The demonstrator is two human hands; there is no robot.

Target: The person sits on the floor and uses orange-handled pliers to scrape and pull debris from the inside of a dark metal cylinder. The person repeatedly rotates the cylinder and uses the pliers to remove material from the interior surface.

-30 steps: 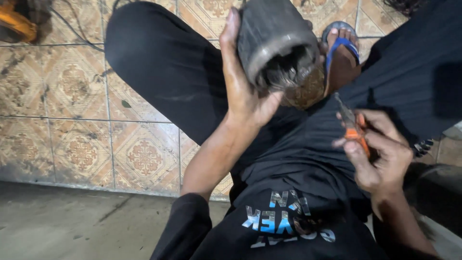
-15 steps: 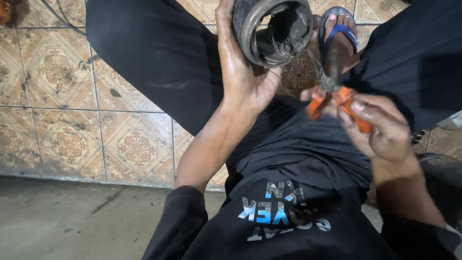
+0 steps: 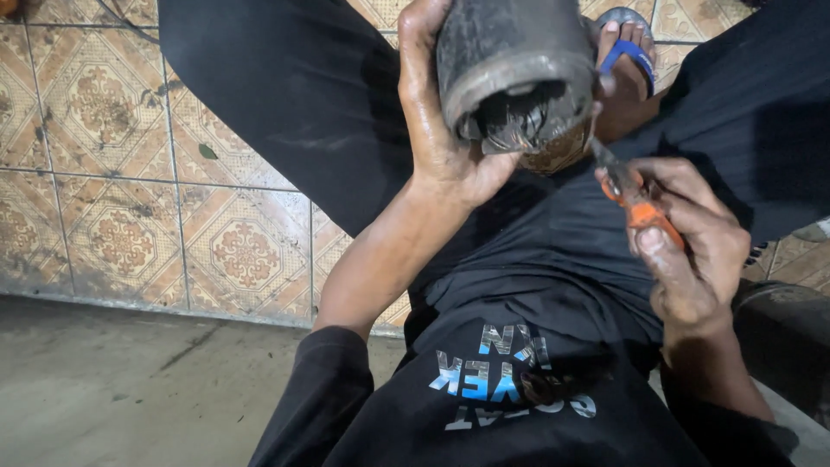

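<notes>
Cylinder part (image 3: 510,60) up top in left hand (image 3: 441,130), above the lap. Pliers (image 3: 635,195) in right hand (image 3: 692,251), just right of + below its open end. Sandalled foot (image 3: 627,47) behind. Tiled floor (image 3: 130,173) to left.

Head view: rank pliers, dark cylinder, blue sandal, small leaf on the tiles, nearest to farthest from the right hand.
1. orange-handled pliers: held in the right hand.
2. dark cylinder: up-left, in the left hand; plier tips reach its open end.
3. blue sandal: top, behind the cylinder.
4. leaf: far left on the floor tiles.
</notes>
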